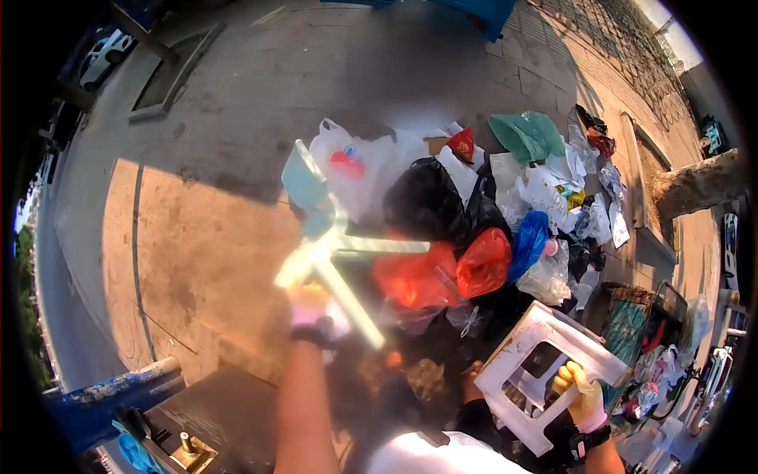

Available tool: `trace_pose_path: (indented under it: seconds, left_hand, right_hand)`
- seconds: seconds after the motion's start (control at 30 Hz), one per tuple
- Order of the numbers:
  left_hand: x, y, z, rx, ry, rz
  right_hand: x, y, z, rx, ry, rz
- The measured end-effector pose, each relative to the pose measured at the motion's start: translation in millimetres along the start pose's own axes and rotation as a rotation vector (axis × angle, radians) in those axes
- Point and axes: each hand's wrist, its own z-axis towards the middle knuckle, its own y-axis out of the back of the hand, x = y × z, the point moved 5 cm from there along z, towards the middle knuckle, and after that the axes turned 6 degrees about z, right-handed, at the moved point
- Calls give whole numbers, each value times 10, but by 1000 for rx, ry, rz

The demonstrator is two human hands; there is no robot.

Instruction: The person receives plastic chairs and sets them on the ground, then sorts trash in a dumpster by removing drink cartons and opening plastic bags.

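My left hand [309,304], in a light glove and washed out by glare, is closed on a pale green plastic piece [335,249]. Several straight arms spread from its middle, and a flat panel stands at its upper end; its exact kind is unclear. My right hand [583,396], in a yellowish glove, has its fingers wrapped round the frame of a white plastic stool [505,379]. The stool is tilted and dirty, with wide openings in its sides. Beyond both hands lie red plastic bags [426,275] and a black bag [425,197].
A pile on the pavement includes a white carrier bag [359,167], a green bag [527,136], a blue bag [530,243] and crumpled paper. A tree trunk [699,186] stands at right. A blue pole [110,399] and brown box [221,419] are at lower left.
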Motion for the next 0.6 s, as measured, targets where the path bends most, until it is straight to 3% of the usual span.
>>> trace_pose_path:
  seconds: [0.2, 0.27, 0.33, 0.4, 0.47, 0.6]
  left_hand:
    - [-280, -747, 727, 113, 16, 349]
    - [-269, -669, 1250, 140, -35, 570]
    - [-247, -953, 936, 117, -86, 939]
    - [-154, -940, 1090, 252, 22, 1027]
    - [-91, -908, 1238, 73, 33, 1264]
    - [97, -545, 1095, 20, -411, 1521]
  right_hand:
    - [-348, -421, 168, -52, -50, -2]
    - [-458, -484, 224, -43, -87, -34]
    - [-595, -600, 346, -25, -40, -44]
    - [-685, -795, 471, 28, -74, -60]
    - [-781, -912, 610, 72, -75, -62]
    - [-974, -1148, 915, 81, -90, -110]
